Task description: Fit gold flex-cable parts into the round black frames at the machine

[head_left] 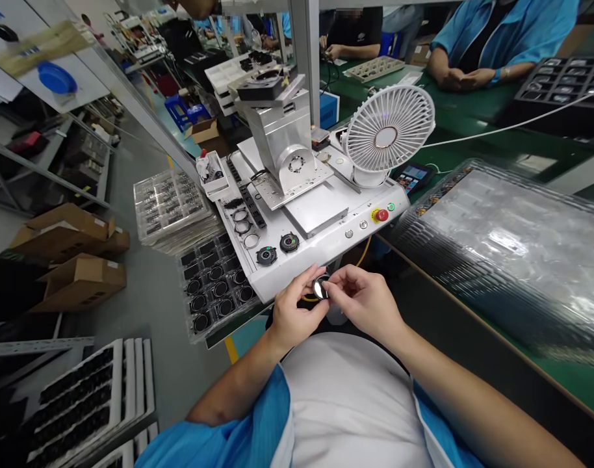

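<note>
Between my two hands, just in front of the white machine's edge, is a round watch case (320,286) with a shiny, reflective face. My left hand (296,305) grips it by the rim from the left, thumb below and fingers above. From the right, my right hand (368,300) pinches at its edge with thumb and forefinger. On the machine's white top lie two dark watch backs, a left one (266,255) and a right one (290,242). Several thin metal rings (243,225) rest beside them along the left edge.
A metal fixture (290,156) stands on the white machine base (277,276), with a red stop button (382,214) and a white fan (389,136). Left is a tray of watch parts (214,286); right, stacked clear trays (516,240). Co-workers sit across the green bench.
</note>
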A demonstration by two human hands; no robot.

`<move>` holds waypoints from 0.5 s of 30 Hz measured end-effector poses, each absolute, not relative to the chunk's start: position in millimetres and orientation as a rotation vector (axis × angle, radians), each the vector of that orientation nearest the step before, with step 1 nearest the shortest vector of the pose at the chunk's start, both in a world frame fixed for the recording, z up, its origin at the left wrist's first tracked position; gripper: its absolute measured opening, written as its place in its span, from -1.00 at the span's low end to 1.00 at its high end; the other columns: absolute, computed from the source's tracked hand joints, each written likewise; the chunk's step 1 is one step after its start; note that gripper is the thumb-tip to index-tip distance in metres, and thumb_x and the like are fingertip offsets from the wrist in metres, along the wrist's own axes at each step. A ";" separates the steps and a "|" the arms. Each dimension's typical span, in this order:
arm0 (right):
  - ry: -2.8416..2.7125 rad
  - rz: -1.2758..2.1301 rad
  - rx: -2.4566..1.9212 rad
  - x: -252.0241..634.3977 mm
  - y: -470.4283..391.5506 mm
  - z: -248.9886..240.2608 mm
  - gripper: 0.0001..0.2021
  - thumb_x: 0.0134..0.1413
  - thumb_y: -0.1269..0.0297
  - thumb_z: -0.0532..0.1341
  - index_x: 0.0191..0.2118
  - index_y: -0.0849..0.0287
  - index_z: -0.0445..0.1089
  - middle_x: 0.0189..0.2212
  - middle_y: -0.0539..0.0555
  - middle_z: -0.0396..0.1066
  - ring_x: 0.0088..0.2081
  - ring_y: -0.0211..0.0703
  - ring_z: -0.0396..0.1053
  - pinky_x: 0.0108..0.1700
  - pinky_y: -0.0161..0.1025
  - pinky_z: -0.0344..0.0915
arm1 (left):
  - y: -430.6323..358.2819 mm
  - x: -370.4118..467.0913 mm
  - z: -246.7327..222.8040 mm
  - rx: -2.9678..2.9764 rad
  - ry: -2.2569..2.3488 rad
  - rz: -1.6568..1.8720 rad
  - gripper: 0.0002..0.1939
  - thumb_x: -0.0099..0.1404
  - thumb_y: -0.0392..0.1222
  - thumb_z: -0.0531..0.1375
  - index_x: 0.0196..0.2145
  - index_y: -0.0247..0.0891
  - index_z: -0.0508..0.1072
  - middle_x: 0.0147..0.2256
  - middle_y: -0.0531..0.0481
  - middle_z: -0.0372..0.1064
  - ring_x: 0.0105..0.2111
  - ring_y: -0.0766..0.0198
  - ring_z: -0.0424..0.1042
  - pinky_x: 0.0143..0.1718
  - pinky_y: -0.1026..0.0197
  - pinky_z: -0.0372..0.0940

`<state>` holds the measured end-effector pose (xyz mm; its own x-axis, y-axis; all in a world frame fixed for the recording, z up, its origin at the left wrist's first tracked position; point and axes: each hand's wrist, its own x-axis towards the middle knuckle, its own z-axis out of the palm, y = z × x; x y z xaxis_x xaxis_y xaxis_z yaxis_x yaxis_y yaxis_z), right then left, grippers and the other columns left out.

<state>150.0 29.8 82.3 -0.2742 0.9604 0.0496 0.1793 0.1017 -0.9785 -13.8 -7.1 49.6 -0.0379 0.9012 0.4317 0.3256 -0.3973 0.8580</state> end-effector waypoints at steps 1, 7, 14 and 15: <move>-1.611 1.229 -1.155 150.3 29.7 81.3 -0.81 0.17 0.15 0.28 -0.40 0.13 0.41 -0.52 0.04 0.47 -0.54 -0.20 0.33 -0.49 -0.29 0.25 | -7.3 -13.8 49.0 1.730 1.292 1.448 -0.29 0.19 -0.42 0.36 0.28 -0.18 0.37 0.11 -0.20 0.55 0.02 0.03 0.61 0.01 0.11 0.57; -1.526 1.400 -1.175 152.1 32.1 73.3 -0.71 0.09 0.05 0.38 -0.28 0.11 0.34 -0.54 -0.07 0.35 -0.56 -0.25 0.28 -0.52 -0.32 0.24 | -10.5 -3.1 37.0 1.640 1.230 1.522 -0.34 0.20 -0.36 0.41 0.23 -0.19 0.41 0.07 -0.22 0.58 0.01 0.03 0.62 -0.01 0.11 0.57; -1.130 1.035 -1.417 273.2 20.6 88.0 -0.55 -0.05 -0.24 0.45 -0.36 0.06 0.48 -0.57 0.06 0.43 -0.58 -0.18 0.38 -0.55 -0.26 0.31 | 24.2 -22.6 38.2 2.347 1.286 1.269 -0.36 0.25 -0.12 0.41 0.25 -0.14 0.38 0.19 -0.26 0.46 0.22 -0.16 0.43 0.29 -0.29 0.28; -1.042 0.807 -1.518 302.6 13.5 93.4 -0.61 -0.01 -0.19 0.46 -0.34 0.02 0.51 -0.58 0.10 0.44 -0.57 -0.18 0.41 -0.56 -0.26 0.27 | 31.9 -30.1 39.9 2.425 1.395 1.213 -0.37 0.29 -0.08 0.38 0.27 -0.15 0.37 0.22 -0.28 0.43 0.27 -0.21 0.36 0.32 -0.36 0.19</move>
<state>302.6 13.5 93.4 0.3873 0.9212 0.0372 0.1947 -0.0423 -0.9799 -30.1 31.9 39.9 0.2666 0.7628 0.5891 0.6896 -0.5780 0.4363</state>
